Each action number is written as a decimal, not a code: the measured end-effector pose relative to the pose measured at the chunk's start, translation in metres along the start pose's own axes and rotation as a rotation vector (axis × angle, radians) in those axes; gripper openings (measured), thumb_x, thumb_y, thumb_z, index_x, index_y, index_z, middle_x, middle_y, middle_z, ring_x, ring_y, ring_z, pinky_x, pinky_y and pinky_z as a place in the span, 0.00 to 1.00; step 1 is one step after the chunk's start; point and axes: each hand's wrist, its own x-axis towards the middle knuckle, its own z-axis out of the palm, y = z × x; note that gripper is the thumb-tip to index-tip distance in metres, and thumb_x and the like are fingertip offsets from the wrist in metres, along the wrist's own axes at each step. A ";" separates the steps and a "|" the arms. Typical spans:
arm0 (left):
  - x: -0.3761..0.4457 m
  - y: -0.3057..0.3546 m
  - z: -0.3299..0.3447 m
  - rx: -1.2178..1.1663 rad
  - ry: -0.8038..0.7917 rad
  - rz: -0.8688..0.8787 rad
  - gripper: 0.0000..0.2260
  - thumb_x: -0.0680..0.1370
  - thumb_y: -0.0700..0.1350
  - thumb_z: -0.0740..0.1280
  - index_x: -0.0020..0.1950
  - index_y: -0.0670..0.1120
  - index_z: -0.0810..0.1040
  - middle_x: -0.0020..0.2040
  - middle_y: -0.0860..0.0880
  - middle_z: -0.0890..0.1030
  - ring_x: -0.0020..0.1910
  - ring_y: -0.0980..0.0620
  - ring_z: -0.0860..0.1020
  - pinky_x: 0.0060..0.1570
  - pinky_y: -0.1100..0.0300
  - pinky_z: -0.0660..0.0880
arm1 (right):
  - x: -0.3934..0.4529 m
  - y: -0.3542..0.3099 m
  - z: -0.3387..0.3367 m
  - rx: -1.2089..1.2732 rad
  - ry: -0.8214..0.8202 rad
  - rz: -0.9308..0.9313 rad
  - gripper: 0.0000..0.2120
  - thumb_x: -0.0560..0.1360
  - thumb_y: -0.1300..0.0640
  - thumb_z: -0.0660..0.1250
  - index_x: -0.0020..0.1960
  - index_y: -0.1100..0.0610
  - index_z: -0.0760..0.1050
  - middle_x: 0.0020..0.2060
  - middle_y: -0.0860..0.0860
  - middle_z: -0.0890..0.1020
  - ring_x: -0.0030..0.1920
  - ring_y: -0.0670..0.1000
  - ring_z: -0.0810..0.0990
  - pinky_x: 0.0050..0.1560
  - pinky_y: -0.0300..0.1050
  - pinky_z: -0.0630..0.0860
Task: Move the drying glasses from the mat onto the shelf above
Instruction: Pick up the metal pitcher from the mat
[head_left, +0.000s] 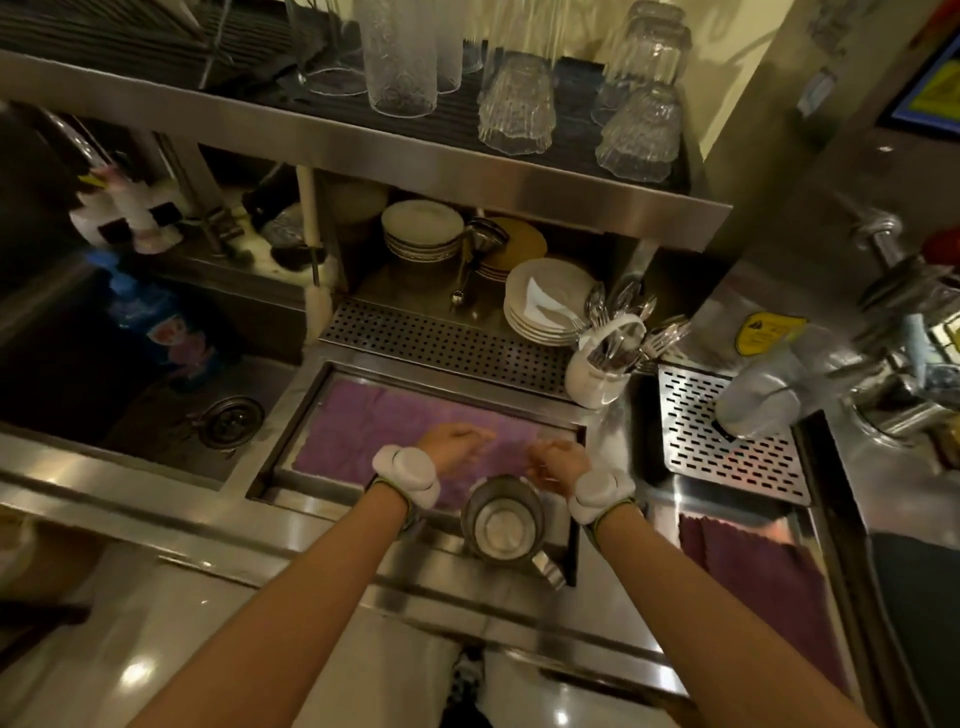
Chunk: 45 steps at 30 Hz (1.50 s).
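A purple drying mat lies in a recessed steel tray. No glass stands on the visible part of the mat. Both hands hover low over its near right part. My left hand is loosely curled and holds nothing. My right hand is also loosely curled with nothing in it. A steel pitcher stands at the tray's near edge between my wrists. On the steel shelf above, several clear textured glasses stand upside down, among them a tall one, a short one and a stack.
A sink lies to the left. Under the shelf are stacked plates, bowls and a white cutlery holder. A perforated drip tray and an espresso machine stand right. A dark red cloth lies near right.
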 end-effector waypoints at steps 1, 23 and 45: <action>-0.003 -0.003 0.000 0.001 0.001 0.008 0.12 0.79 0.39 0.61 0.61 0.39 0.77 0.46 0.46 0.79 0.42 0.53 0.77 0.32 0.71 0.73 | -0.002 0.002 -0.001 0.000 0.007 -0.017 0.13 0.77 0.63 0.62 0.33 0.58 0.71 0.30 0.55 0.73 0.26 0.50 0.73 0.25 0.37 0.71; -0.097 -0.055 0.017 0.026 -0.096 0.154 0.24 0.73 0.31 0.66 0.67 0.44 0.71 0.59 0.41 0.79 0.58 0.43 0.77 0.52 0.54 0.74 | -0.110 0.070 -0.004 0.048 0.059 -0.254 0.05 0.75 0.50 0.66 0.46 0.49 0.79 0.34 0.43 0.80 0.33 0.39 0.79 0.32 0.29 0.73; -0.042 -0.011 -0.054 -0.270 0.234 0.299 0.22 0.75 0.34 0.65 0.69 0.42 0.69 0.62 0.43 0.76 0.59 0.48 0.74 0.58 0.56 0.73 | -0.034 -0.034 0.042 0.066 -0.078 -0.400 0.20 0.78 0.61 0.62 0.70 0.59 0.68 0.34 0.48 0.76 0.35 0.42 0.73 0.34 0.27 0.70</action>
